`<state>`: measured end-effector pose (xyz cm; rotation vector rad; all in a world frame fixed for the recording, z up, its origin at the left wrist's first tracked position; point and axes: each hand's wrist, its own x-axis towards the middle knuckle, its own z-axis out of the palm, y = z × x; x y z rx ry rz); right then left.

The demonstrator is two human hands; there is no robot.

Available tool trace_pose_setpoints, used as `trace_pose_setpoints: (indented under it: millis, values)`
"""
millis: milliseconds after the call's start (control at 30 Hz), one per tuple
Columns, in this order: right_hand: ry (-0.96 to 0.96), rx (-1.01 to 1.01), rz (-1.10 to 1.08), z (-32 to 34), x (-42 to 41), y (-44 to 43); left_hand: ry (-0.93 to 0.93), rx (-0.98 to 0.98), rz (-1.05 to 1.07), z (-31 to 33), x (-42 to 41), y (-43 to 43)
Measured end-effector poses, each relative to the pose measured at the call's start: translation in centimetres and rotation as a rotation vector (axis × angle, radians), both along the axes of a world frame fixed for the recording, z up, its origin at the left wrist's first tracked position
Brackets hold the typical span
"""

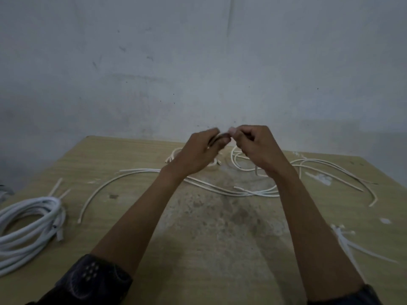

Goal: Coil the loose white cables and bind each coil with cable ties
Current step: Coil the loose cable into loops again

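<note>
My left hand and my right hand are raised over the far half of the table, fingertips meeting. Both pinch a thin white cable whose loops curve down below my right hand; the pinched spot is blurred. More loose white cables sprawl across the table's middle and right side. A thick coil of white cable lies at the left edge. A bunch of white cable ties lies at the right, near my right forearm.
The wooden table is stained in the middle and ends at a grey wall just beyond my hands. Two short white pieces lie above the coil. A short curled cable piece sits behind my left hand.
</note>
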<state>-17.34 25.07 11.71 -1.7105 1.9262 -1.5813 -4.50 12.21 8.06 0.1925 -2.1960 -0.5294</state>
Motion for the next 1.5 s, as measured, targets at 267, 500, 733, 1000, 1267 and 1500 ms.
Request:
trace_pose_setpoints:
  millis: [267,500,733,1000,1267,1500]
  values:
    - [0.001,0.121,0.008,-2.5,-3.6,0.5,0.493,1.52,-0.435,2.7,4.0,-5.1]
    - [0.094,-0.128,0.108,-4.6,5.0,-3.2,0.589,1.842,-0.236,1.2,1.3,-3.7]
    - [0.081,-0.304,-0.264,-4.5,4.8,-3.9,0.245,1.641,-0.104,0.4,0.1,-1.0]
    - [-0.153,-0.174,-0.277,-4.0,1.4,-2.6,0.127,0.333,0.12,-0.3,0.2,1.1]
    - [0.225,-0.036,-0.068,-3.9,5.0,-2.8,0.453,1.241,-0.209,0.4,-1.1,1.5]
    - [-0.084,0.27,0.265,-3.2,2.5,-1.4,0.639,1.683,-0.866,3.0,5.0,-5.4]
